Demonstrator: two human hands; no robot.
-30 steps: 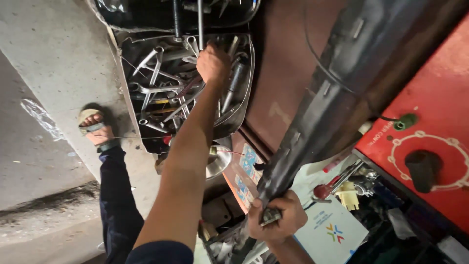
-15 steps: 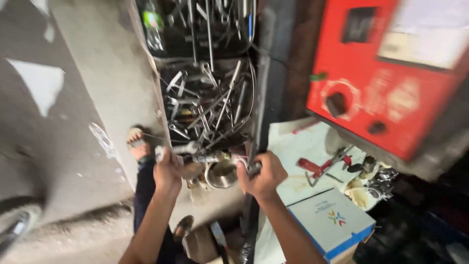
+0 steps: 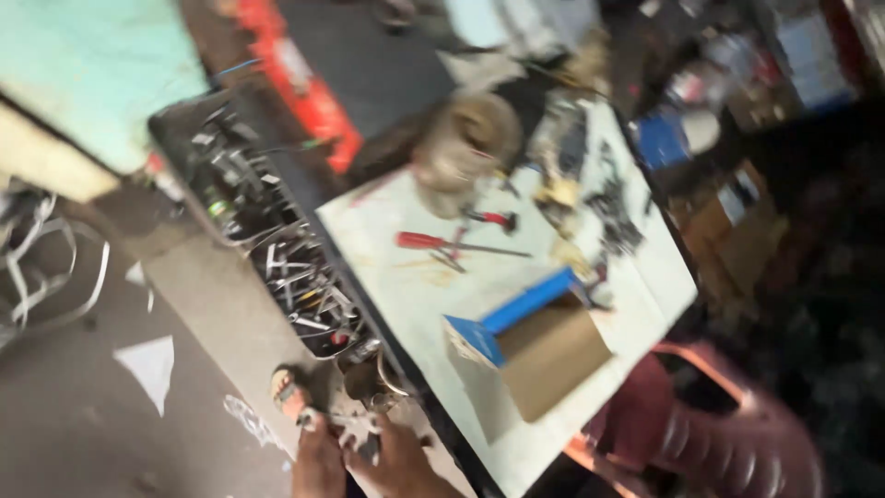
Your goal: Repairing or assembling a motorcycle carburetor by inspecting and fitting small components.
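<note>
Heavily blurred throughout, edges smeared. Cut off at the near edge: left hand point(image 3: 320, 461) and right hand point(image 3: 398, 461), close together, meeting around a small grey metal tool point(image 3: 361, 435) just past the near end of the tray; cannot tell whether either hand actually grips it, fingers lost in blur. Just left of the hands, a sandalled foot point(image 3: 289, 392) on the grey concrete floor point(image 3: 83, 415), with a pale scrap of paper point(image 3: 147, 367) lying further left. Running near to far, a long dark tray of jumbled steel spanners point(image 3: 277, 249). To its right, a pale stained worktable point(image 3: 406, 277) bearing a red-handled screwdriver point(image 3: 452, 243) mid-surface, a shorter red-handled tool point(image 3: 493, 219) just beyond, and dark small parts toward the far right, unreadable. Near end: an open brown cardboard box with blue flap point(image 3: 535, 337). Near right: a dark red plastic chair point(image 3: 728, 429), partly cut off. Far left: a red metal frame point(image 3: 300, 88), and a pale teal slab point(image 3: 101, 74). Far right shelves dark, blue packages indistinct.
</note>
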